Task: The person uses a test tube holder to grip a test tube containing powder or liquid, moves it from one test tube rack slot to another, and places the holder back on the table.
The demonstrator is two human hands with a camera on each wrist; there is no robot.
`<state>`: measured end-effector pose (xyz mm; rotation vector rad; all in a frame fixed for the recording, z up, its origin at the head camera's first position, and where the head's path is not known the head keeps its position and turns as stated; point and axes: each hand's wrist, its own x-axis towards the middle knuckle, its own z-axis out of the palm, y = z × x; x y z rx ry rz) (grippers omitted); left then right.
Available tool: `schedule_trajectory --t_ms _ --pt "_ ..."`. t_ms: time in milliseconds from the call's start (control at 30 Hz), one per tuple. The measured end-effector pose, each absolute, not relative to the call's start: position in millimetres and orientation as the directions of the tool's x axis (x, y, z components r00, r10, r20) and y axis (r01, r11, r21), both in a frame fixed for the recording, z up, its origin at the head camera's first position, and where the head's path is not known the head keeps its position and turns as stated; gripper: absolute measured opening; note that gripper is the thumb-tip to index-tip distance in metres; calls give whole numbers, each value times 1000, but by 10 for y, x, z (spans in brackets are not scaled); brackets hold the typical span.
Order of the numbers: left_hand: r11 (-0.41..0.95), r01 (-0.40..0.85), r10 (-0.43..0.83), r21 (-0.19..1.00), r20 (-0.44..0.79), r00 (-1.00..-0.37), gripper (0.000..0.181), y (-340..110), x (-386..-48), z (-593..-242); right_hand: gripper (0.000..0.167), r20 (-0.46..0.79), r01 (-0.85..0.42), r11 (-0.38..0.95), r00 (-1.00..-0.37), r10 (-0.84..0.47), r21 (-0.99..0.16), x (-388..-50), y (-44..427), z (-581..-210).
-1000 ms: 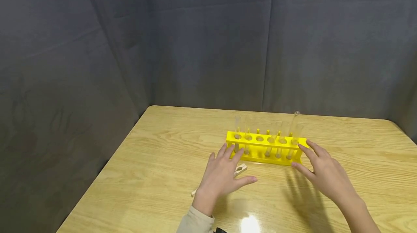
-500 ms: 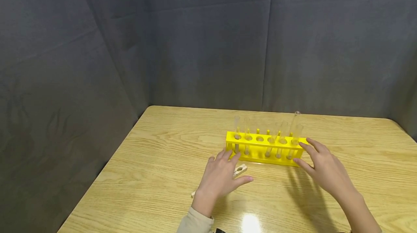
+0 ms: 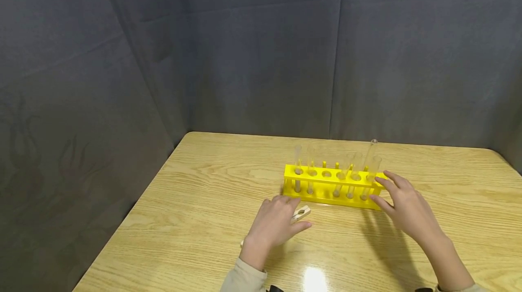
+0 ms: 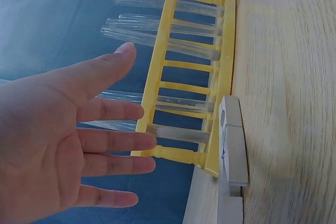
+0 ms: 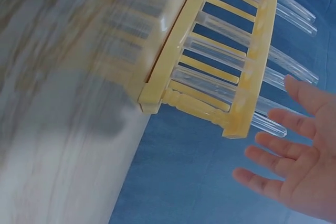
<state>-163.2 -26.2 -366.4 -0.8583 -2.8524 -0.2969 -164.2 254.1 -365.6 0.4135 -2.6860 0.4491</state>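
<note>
Yellow on the desk [image 3: 212, 192], one rack [image 3: 319, 179] is flanked by left hand [image 3: 274, 221] and right hand [image 3: 409, 210], fingers extended, thumbs apart, with six tubes [image 4: 181, 132] borne and one wooden clip [image 4: 236, 150] partly covered.

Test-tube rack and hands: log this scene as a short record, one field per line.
Rack: yellow, upright on the wooden table
Tubes: clear, several in the rack, some tilted
Clip: wooden, lying on the table
Left hand: holding nothing, partly hiding the clip in head view
Right hand: holding nothing, by the rack's right end; contact unclear
</note>
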Motion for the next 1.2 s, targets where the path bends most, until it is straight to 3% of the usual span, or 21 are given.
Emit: schedule_trajectory --t_ms 467,833,1200 --pt "826 521 506 216 124 -854 44 -326 -1637 -3655 38 403 -356 897 -885 -234 -261 -1736 2593 -3725" --pt "835 501 495 228 85 -864 49 -358 -1637 -3685 33 415 -372 883 -879 -236 -286 -1767 2606 -3746" --pt "871 454 457 187 30 -889 47 -339 -1708 -3725 32 500 -426 864 -828 -254 -267 -1780 2602 -3772"
